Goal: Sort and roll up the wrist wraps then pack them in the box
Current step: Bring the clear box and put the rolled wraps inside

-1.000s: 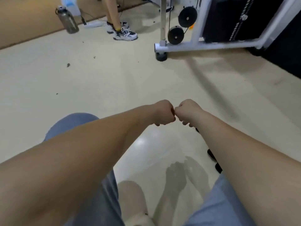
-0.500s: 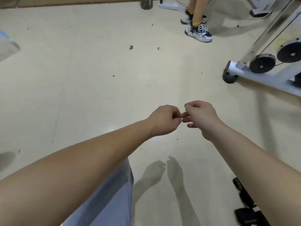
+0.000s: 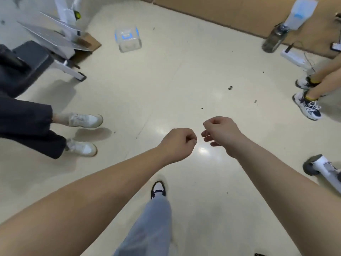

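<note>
Both my arms reach forward over the cream floor. My left hand (image 3: 178, 143) is curled into a fist and holds nothing that I can see. My right hand (image 3: 218, 131) hovers just to its right with loosely curled fingers, a small gap between the two hands. A clear plastic box (image 3: 128, 40) with blue latches stands on the floor far ahead, left of centre. No wrist wraps show in this view.
A seated person's dark trousers and white shoes (image 3: 85, 120) are at the left. Another person's legs and sneakers (image 3: 307, 105) stand at the right. A grey bench (image 3: 27, 61) sits at the far left. A water bottle (image 3: 275, 39) and power strip (image 3: 293, 58) are at the back right. A machine foot (image 3: 321, 166) lies near right.
The view has swung left, bringing the clear box, the bench and the seated person into sight. My hands, touching before, have drawn slightly apart and the right fingers have loosened.
</note>
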{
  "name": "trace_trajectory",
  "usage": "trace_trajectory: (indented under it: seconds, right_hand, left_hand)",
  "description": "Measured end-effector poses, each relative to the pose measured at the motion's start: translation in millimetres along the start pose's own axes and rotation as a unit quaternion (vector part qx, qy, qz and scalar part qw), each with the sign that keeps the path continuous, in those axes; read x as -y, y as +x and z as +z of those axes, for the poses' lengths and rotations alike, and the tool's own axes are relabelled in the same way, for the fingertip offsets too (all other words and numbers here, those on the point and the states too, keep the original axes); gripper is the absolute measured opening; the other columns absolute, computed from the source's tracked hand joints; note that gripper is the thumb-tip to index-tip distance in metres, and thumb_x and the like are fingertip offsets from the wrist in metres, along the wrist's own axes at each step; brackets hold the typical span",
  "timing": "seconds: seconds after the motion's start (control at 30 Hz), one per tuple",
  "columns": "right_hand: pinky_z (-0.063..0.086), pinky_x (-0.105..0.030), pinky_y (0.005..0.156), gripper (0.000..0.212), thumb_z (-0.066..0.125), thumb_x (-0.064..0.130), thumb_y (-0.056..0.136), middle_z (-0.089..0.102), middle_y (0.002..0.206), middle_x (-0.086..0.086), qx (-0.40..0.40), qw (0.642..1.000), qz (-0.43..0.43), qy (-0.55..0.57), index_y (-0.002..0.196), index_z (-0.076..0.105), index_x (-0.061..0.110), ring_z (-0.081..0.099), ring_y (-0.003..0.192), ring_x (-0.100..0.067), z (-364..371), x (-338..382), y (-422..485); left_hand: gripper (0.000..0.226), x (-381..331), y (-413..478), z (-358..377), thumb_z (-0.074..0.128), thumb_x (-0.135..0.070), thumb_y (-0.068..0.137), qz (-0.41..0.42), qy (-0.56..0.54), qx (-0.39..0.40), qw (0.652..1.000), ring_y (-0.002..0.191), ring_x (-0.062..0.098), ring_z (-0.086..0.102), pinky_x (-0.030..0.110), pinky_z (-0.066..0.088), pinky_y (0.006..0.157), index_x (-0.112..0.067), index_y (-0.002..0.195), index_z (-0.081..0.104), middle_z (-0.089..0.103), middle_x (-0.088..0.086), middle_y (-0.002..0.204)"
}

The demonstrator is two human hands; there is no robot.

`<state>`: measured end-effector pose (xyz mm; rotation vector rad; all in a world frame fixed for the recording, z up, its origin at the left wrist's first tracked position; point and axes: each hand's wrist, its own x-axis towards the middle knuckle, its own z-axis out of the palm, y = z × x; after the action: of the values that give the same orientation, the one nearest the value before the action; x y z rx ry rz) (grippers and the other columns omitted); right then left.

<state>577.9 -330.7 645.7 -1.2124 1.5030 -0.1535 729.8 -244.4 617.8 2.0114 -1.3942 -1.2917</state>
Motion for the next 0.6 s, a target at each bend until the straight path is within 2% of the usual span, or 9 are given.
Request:
trace_trajectory:
  seconds: [0.1, 0.2, 0.27, 0.37, 0.47, 0.6]
  right_hand:
    - [0.056, -0.038, 0.076, 0.021, 0.054, 0.018, 0.102, 0.080, 0.104, -0.015, 0.028, 1.000, -0.005, -0.002, 0.109, 0.070, 0.007, 0.073, 0.082, -0.024, 28, 70, 5]
    - [0.062, -0.043, 0.083, 0.020, 0.056, 0.018, 0.102, 0.080, 0.104, -0.015, 0.042, 0.999, 0.004, 0.027, 0.111, 0.071, 0.008, 0.074, 0.079, -0.023, 43, 131, 9]
    - [0.063, -0.048, 0.090, 0.018, 0.057, 0.018, 0.102, 0.080, 0.103, -0.015, 0.050, 0.998, 0.007, 0.046, 0.110, 0.071, 0.011, 0.074, 0.079, -0.024, 45, 164, 17]
    - [0.063, -0.045, 0.087, 0.017, 0.057, 0.020, 0.103, 0.080, 0.101, -0.014, 0.056, 0.998, -0.003, 0.040, 0.110, 0.070, 0.012, 0.074, 0.080, -0.025, 36, 205, 39]
    - [0.062, -0.045, 0.087, 0.017, 0.058, 0.024, 0.104, 0.078, 0.097, -0.010, 0.058, 0.997, -0.018, 0.041, 0.108, 0.069, 0.012, 0.074, 0.081, -0.025, 20, 243, 70]
    - [0.058, -0.041, 0.079, 0.017, 0.058, 0.026, 0.104, 0.078, 0.094, -0.010, 0.074, 0.996, -0.035, 0.030, 0.104, 0.069, 0.012, 0.072, 0.079, -0.025, -5, 296, 121]
  left_hand:
    - [0.016, 3, -4, -70, 0.058, -0.022, 0.102, -0.031, -0.051, -0.083, 0.995, 0.084, 0.015, 0.072, 0.027, 0.054, 0.070, -0.025, 0.097, 0.072, 0.074, -0.009, 0.086]
    - [0.014, 1, -2, -128, 0.060, -0.025, 0.100, -0.052, -0.088, -0.125, 0.987, 0.086, 0.014, 0.074, 0.032, 0.058, 0.075, -0.030, 0.093, 0.071, 0.074, -0.010, 0.084]
    - [0.014, -7, 7, -158, 0.060, -0.026, 0.099, -0.059, -0.095, -0.133, 0.985, 0.084, 0.014, 0.073, 0.030, 0.057, 0.072, -0.031, 0.093, 0.070, 0.073, -0.010, 0.082]
    - [0.014, -24, 34, -193, 0.059, -0.022, 0.100, -0.057, -0.092, -0.132, 0.985, 0.076, 0.014, 0.069, 0.027, 0.055, 0.069, -0.027, 0.095, 0.071, 0.071, -0.011, 0.081]
    - [0.016, -44, 73, -221, 0.057, -0.021, 0.101, -0.060, -0.091, -0.132, 0.985, 0.084, 0.019, 0.073, 0.031, 0.058, 0.072, -0.027, 0.093, 0.070, 0.072, -0.008, 0.085]
    - [0.018, -78, 134, -255, 0.058, -0.022, 0.101, -0.069, -0.102, -0.137, 0.983, 0.091, 0.019, 0.076, 0.027, 0.055, 0.070, -0.030, 0.090, 0.068, 0.073, -0.008, 0.088]
